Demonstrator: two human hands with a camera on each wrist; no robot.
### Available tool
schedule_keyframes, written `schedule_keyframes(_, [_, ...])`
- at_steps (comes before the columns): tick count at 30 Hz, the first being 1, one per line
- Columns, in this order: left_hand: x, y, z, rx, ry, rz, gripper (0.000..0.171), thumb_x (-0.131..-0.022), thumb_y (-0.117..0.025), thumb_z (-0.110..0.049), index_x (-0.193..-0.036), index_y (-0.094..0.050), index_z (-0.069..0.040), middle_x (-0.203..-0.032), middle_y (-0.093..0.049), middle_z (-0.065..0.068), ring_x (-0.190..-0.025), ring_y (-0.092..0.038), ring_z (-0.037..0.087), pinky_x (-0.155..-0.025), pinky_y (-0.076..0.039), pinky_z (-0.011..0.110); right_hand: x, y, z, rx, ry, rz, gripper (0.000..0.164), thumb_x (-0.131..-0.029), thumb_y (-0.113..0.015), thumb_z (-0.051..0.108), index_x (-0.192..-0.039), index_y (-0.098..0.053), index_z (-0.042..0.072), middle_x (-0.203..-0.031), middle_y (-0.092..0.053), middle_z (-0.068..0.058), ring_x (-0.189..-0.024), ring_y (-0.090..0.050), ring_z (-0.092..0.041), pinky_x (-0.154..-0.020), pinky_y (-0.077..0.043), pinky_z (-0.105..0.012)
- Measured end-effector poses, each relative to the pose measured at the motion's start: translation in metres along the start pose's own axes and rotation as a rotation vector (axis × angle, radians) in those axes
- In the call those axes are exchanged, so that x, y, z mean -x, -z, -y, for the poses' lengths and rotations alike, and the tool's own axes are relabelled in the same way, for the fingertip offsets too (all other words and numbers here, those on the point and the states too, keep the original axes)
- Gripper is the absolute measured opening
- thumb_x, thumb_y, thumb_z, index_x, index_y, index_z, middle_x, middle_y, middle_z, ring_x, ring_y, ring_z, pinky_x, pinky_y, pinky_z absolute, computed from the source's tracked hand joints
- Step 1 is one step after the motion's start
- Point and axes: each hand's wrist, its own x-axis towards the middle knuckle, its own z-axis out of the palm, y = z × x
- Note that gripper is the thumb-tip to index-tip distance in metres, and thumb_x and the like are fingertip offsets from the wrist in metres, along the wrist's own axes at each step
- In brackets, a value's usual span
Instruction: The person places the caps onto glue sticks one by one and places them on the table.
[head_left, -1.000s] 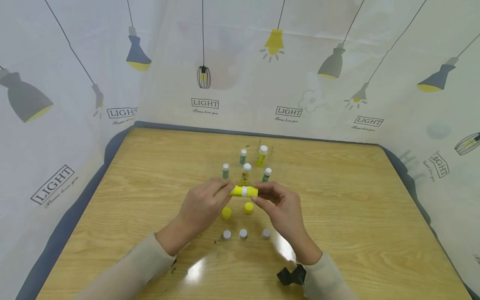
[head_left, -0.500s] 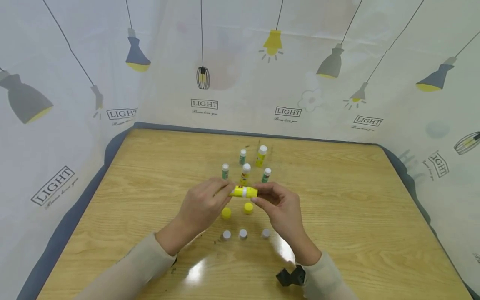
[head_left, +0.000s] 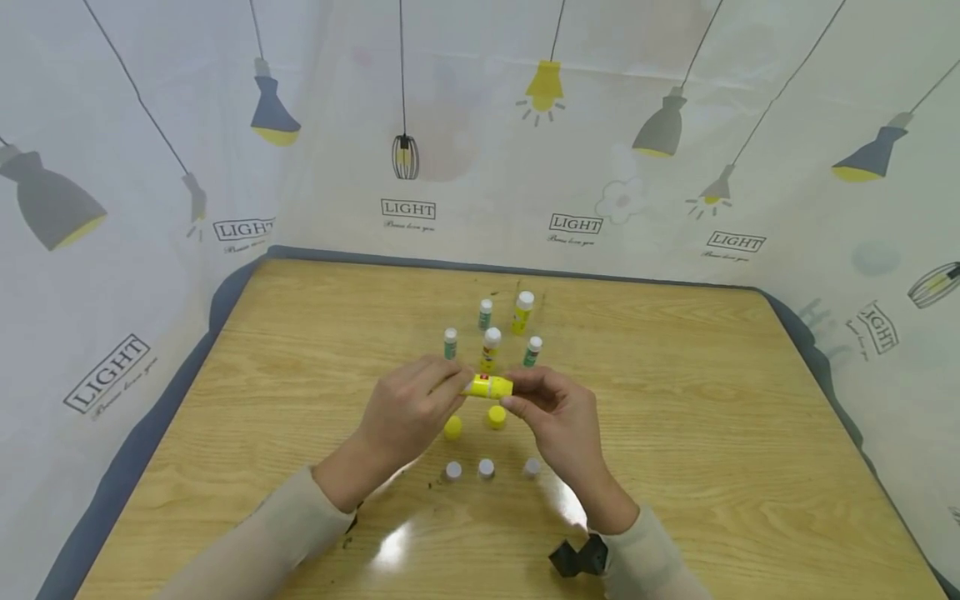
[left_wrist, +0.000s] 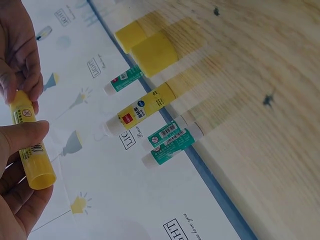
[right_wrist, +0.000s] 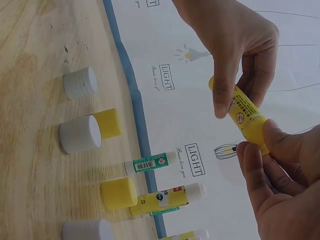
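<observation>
Both hands hold a yellow glue stick lying roughly crosswise in the air above the table. My left hand grips its body between thumb and fingers; in the left wrist view, one rounded end of the glue stick sticks out below the thumb. My right hand pinches the opposite end with thumb and fingertips, as the right wrist view also shows. Just beyond the hands stand a yellow glue stick and a green one. Below the held glue stick are two yellow caps on the table.
Farther back stand another yellow glue stick and two more green ones, one of them a green glue stick at the left. Three white caps form a row nearer me. A black angular object is beside the right sleeve.
The held glue stick has turned about its length: a red label mark now shows where a white patch was. Both hands stay almost in place, with the right fingers shifted slightly.
</observation>
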Motion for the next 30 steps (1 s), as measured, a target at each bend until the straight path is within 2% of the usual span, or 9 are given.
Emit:
schedule_keyframes(11, [0.0001,0.0010,0.0012,0.015,-0.005,-0.018,0.014,-0.083,-0.082,-0.004,-0.097,-0.079,-0.003,-0.092,-0.075,0.005,-0.078,-0.073,0.018,-0.070,-0.063,0.026,0.0014,-0.0058,0.0021,0.019,-0.028,-0.036,0.019,-0.084,-0.081,0.006,-0.103,-0.076,0.006,-0.105,-0.075,-0.006,-0.093,-0.073,-0.019,-0.079,-0.063,-0.029])
schedule_keyframes(20, [-0.0033,0.0013,-0.0008,0.009,-0.009,-0.038,0.012,-0.082,-0.082,-0.003,-0.094,-0.079,-0.004,-0.090,-0.076,0.004,-0.076,-0.073,0.017,-0.068,-0.063,0.026,0.0004,-0.0071,0.0026,0.056,-0.082,-0.079,0.018,-0.084,-0.081,0.006,-0.102,-0.076,0.004,-0.104,-0.075,-0.008,-0.092,-0.073,-0.019,-0.078,-0.062,-0.025])
schedule_keyframes(30, [-0.0053,0.0014,-0.0037,-0.011,0.012,-0.049,0.013,-0.080,-0.083,-0.002,-0.092,-0.080,-0.006,-0.087,-0.075,0.001,-0.075,-0.072,0.016,-0.063,-0.062,0.025,0.0016,-0.0095,0.0071,0.043,-0.085,-0.132,0.018,-0.083,-0.082,0.007,-0.100,-0.077,0.004,-0.102,-0.076,-0.009,-0.089,-0.073,-0.019,-0.075,-0.062,-0.024])
